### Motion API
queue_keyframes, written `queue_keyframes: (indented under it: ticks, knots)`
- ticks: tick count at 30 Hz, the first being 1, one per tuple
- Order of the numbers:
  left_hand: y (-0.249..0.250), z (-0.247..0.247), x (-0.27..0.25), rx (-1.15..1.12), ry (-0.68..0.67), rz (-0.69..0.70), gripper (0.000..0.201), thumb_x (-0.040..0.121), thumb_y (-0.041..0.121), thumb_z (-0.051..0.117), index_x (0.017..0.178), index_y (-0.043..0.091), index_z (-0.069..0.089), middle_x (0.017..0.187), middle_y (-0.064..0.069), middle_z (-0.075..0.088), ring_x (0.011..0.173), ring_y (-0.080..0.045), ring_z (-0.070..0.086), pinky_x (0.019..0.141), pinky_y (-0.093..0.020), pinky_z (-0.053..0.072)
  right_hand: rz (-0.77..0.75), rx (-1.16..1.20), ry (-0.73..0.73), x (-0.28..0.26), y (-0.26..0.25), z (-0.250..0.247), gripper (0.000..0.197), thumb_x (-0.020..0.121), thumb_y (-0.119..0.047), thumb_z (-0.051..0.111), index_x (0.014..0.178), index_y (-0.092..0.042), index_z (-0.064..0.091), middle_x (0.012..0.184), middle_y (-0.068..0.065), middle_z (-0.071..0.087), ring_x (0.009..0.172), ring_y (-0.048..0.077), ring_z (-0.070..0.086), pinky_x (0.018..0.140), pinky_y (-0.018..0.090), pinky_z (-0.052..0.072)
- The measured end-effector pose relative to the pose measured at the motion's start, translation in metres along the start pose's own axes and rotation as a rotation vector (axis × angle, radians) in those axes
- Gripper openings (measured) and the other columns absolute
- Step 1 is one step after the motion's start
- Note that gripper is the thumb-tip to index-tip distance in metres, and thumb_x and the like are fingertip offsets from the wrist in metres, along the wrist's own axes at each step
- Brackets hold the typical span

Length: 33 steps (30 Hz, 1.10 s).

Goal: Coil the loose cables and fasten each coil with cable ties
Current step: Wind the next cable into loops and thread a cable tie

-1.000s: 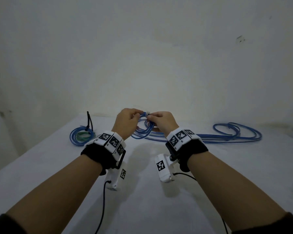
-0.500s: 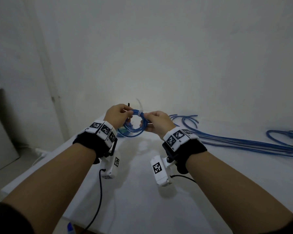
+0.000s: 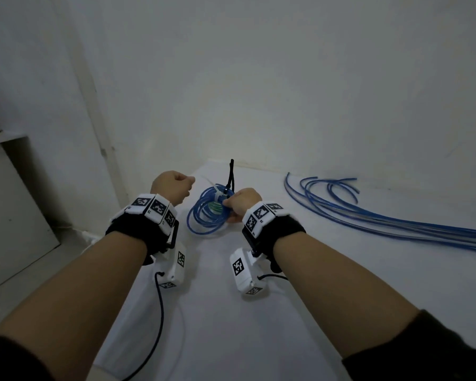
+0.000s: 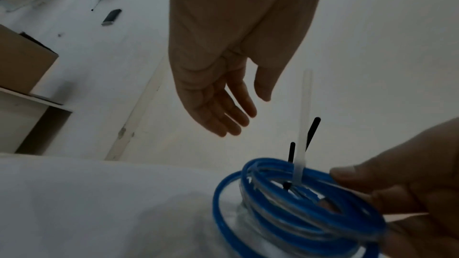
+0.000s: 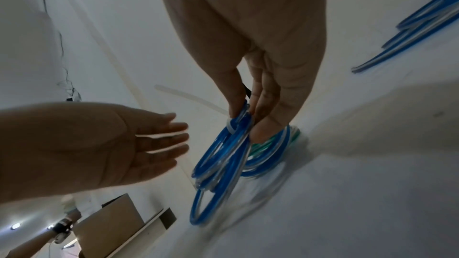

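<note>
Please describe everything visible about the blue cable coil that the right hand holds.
The blue cable coil is several loops of thin, glossy blue cable, bound near its top by a pale translucent cable tie whose long tail sticks out. The right hand pinches it beside the tie, holding it tilted above the white table, over another tied coil. The left hand is apart from it.

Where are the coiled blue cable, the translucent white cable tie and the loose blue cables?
coiled blue cable (image 3: pixel 204 215), head view, left arc of the loops.
translucent white cable tie (image 4: pixel 304 125), left wrist view, middle of its upright tail.
loose blue cables (image 3: pixel 382 218), head view, bundled straight run on the table.
</note>
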<state>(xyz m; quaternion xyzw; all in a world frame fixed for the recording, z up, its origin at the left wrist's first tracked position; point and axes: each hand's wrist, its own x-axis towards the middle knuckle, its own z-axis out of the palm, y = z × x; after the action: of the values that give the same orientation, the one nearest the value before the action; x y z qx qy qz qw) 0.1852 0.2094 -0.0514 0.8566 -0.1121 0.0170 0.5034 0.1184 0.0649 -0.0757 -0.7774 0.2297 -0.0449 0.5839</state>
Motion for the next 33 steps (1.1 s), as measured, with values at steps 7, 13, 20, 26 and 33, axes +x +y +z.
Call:
queue_keyframes:
  ticks: [7, 13, 20, 26, 33]
  knots:
    - [0.035, 0.009, -0.006, -0.091, 0.186, 0.206, 0.010, 0.088, 0.025, 0.056, 0.084, 0.017, 0.061, 0.088, -0.001, 0.068, 0.086, -0.021, 0.064, 0.086, -0.036, 0.051, 0.026, -0.034, 0.004, 0.010, 0.005, -0.007, 0.020, 0.080, -0.018, 0.068, 0.074, 0.001, 0.063, 0.091, 0.025, 0.069, 0.081, 0.038, 0.068, 0.077, 0.051, 0.056]
    - [0.080, 0.046, -0.019, -0.026, 0.060, 0.385, 0.012, 0.088, 0.025, 0.056, 0.090, 0.015, 0.062, 0.090, -0.002, 0.069, 0.085, -0.019, 0.064, 0.083, -0.031, 0.050, 0.023, -0.185, 0.109, 0.000, 0.009, -0.078, 0.018, 0.088, -0.013, 0.061, 0.078, 0.002, 0.062, 0.078, 0.014, 0.062, 0.067, 0.027, 0.059, 0.071, 0.039, 0.055]
    - [0.121, 0.126, -0.035, 0.075, -0.264, 0.421, 0.008, 0.087, 0.025, 0.057, 0.086, 0.018, 0.059, 0.094, -0.004, 0.068, 0.091, -0.021, 0.063, 0.084, -0.035, 0.051, 0.052, -0.930, 0.202, -0.030, 0.046, -0.202, 0.030, 0.090, -0.021, 0.057, 0.113, -0.002, 0.063, 0.120, 0.013, 0.061, 0.114, 0.029, 0.055, 0.096, 0.034, 0.046]
    - [0.143, 0.189, -0.058, 0.221, -0.450, 0.498, 0.013, 0.088, 0.026, 0.058, 0.094, 0.015, 0.062, 0.091, -0.001, 0.060, 0.089, -0.017, 0.056, 0.076, -0.025, 0.040, 0.038, -1.018, 0.086, -0.055, 0.083, -0.259, 0.034, 0.082, -0.020, 0.070, 0.115, -0.012, 0.065, 0.122, 0.008, 0.062, 0.110, 0.024, 0.058, 0.087, 0.027, 0.045]
    - [0.151, 0.231, -0.078, 0.304, -0.539, 0.521, 0.016, 0.089, 0.022, 0.057, 0.099, 0.012, 0.064, 0.101, -0.003, 0.063, 0.096, -0.018, 0.057, 0.079, -0.026, 0.041, 0.000, -0.994, 0.011, -0.059, 0.099, -0.280, 0.019, 0.078, -0.012, 0.072, 0.096, -0.007, 0.070, 0.101, 0.012, 0.068, 0.088, 0.023, 0.060, 0.073, 0.028, 0.047]
